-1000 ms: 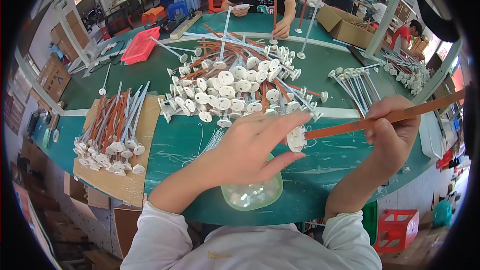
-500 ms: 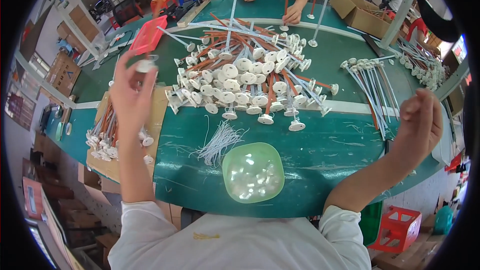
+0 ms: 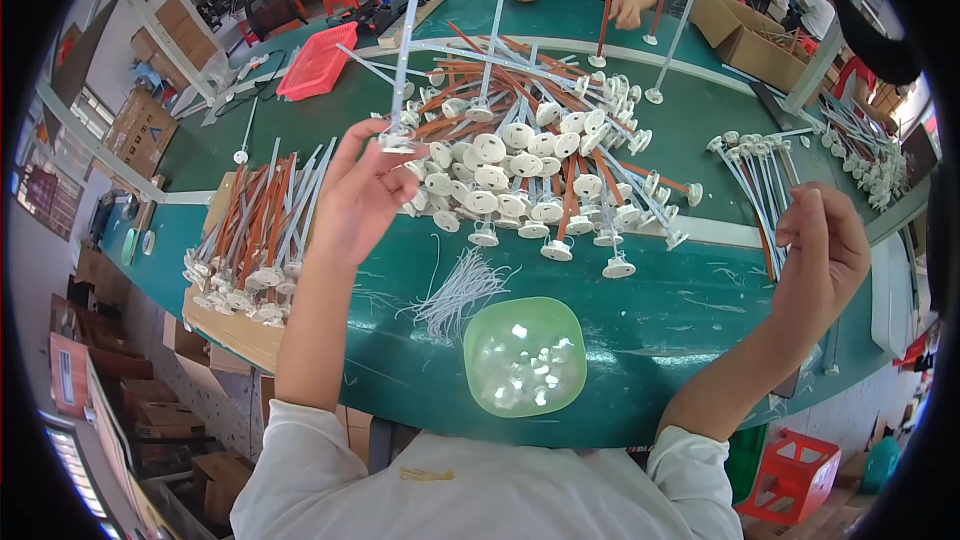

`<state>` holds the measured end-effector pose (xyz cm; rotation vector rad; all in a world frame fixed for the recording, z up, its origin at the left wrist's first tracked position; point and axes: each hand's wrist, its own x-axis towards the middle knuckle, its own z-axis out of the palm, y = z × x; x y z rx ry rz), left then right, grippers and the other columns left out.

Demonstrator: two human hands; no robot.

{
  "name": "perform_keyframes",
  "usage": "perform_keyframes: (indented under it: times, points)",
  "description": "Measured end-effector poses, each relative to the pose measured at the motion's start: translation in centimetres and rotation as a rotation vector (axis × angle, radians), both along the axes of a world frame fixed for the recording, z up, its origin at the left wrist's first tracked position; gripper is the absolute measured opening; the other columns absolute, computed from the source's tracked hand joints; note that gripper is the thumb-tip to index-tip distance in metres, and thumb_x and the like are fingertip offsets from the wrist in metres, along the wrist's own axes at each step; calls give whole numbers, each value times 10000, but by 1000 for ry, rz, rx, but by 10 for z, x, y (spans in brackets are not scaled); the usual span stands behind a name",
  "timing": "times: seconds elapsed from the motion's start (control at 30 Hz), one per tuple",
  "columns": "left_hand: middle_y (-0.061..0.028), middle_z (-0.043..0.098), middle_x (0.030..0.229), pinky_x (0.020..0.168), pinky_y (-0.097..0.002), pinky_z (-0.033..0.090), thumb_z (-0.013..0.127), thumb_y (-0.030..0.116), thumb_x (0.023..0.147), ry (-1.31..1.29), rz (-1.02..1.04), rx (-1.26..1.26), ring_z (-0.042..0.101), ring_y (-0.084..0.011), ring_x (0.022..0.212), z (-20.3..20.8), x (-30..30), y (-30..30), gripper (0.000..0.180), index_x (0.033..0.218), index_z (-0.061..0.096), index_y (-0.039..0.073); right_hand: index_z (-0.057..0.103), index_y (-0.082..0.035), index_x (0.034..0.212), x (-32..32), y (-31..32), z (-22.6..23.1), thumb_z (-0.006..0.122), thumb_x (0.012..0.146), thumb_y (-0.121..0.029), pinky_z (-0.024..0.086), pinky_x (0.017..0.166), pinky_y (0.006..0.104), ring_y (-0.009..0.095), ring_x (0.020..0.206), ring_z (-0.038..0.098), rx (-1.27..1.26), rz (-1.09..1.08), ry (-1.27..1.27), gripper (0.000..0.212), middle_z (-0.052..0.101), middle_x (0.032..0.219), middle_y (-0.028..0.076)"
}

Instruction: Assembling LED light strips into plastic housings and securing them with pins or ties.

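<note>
**Work apparently part-way along**

Left of the translucent green bowl (image 3: 522, 308), white-footed flat strips (image 3: 265, 230) lie bundled, perhaps finished. Nearer it, the left hand (image 3: 365, 180) holds a pale, dotted strip (image 3: 407, 40) upright by its round foot. Limp white cords (image 3: 460, 290) lie just beside the bowl; the heap (image 3: 520, 165) beyond seems left. Rightward, the right hand's (image 3: 825, 250) fingers bunch; contents untellable.

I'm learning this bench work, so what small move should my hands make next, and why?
Probably bring the right hand across to steady the pale strip: the left hand holds only its white base, and the right hand shows nothing held.
</note>
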<state>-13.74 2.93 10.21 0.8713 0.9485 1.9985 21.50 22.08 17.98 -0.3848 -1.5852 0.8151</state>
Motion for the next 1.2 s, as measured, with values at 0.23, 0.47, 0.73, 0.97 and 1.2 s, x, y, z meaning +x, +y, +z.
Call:
perform_keyframes:
  times: [0.23,0.47,0.73,0.97,1.2]
  points:
    - [-259,619,1161,722,-318,483,455,204,1034,-83,-201,108,597,-203,780,-10,18,44,237,1252,434,115,687,0,966,-74,0,-11,658,894,-40,456,618,195,72,720,580,-45,103,-191,87,652,844,28]
    - [-245,626,1150,724,-310,467,448,236,1037,-121,-181,97,588,-192,780,-15,33,53,245,1255,438,125,699,-25,976,-148,1,-30,681,834,-20,511,572,243,121,754,634,90,272,-314,143,685,902,67]
    - [-193,684,1028,689,-309,456,455,261,1032,-243,43,41,596,-187,733,-6,30,85,218,1178,496,105,698,-37,992,-151,72,-64,521,889,-56,526,611,351,257,713,671,200,52,-1037,206,689,897,182]
    - [-209,676,1036,746,-322,489,449,271,1035,-122,-125,78,628,-192,793,9,55,99,247,1202,487,92,705,-19,964,-144,61,-38,627,833,-34,504,583,296,179,673,651,132,236,-594,153,686,819,125]
    - [-200,666,1051,780,-314,483,432,271,1044,-59,-226,69,614,-177,824,7,64,91,254,1231,466,102,716,-26,928,-139,30,-21,721,774,-6,474,546,229,128,658,633,266,183,-273,156,696,825,67]
